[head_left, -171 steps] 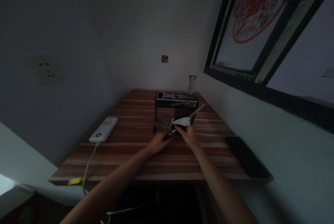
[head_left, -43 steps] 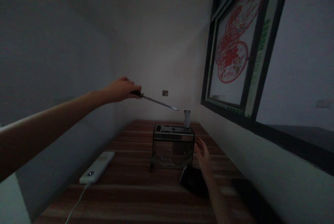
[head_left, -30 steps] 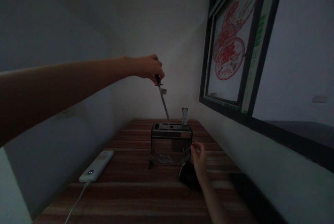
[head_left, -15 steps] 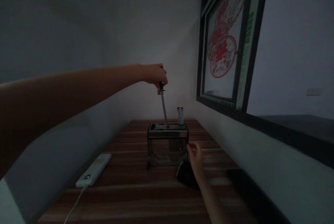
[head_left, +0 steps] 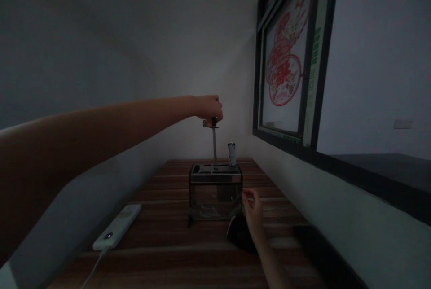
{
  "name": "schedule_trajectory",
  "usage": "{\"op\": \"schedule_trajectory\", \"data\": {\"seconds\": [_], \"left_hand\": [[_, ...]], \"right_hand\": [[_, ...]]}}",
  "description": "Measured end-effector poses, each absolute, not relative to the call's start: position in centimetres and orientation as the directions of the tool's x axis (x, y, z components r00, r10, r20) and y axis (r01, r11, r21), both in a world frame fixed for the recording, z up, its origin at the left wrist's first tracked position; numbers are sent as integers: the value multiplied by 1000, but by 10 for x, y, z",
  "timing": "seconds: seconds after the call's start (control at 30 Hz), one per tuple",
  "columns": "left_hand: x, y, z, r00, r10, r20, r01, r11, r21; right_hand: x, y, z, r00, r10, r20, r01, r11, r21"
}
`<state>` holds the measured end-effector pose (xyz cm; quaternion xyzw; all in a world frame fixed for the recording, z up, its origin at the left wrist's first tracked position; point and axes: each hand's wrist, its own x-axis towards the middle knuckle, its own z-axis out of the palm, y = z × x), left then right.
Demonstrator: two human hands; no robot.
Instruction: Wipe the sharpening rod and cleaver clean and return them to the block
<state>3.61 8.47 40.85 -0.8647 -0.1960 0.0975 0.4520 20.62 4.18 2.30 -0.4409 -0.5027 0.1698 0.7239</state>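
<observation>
The left hand (head_left: 209, 107) is closed around the dark handle of a thin steel rod (head_left: 214, 145), probably a sharpening steel, and holds it upright above the knife block (head_left: 215, 190). Half a second ago the rod was a little tilted with its tip just at the top of the block; now it stands straight and the tip is in one of the slots, so the hand has come lower and the rod is beginning to go in. Most of the rod is outside the block. The right hand (head_left: 252, 210) rests just beside the right lower corner of the block, fingers loosely curled; it has hardly moved, and I cannot tell if it pinches something. A dark object (head_left: 237, 234) lies under its wrist on the wooden table (head_left: 168, 253). A white power bank (head_left: 116, 233) lies well apart on the left.
</observation>
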Motion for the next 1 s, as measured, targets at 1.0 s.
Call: {"op": "schedule_trajectory", "data": {"seconds": [1.0], "left_hand": [[48,112,251,933,358,-36,213,-629,-748]], "right_hand": [[205,46,14,404,602,689,366,584,-725]]}}
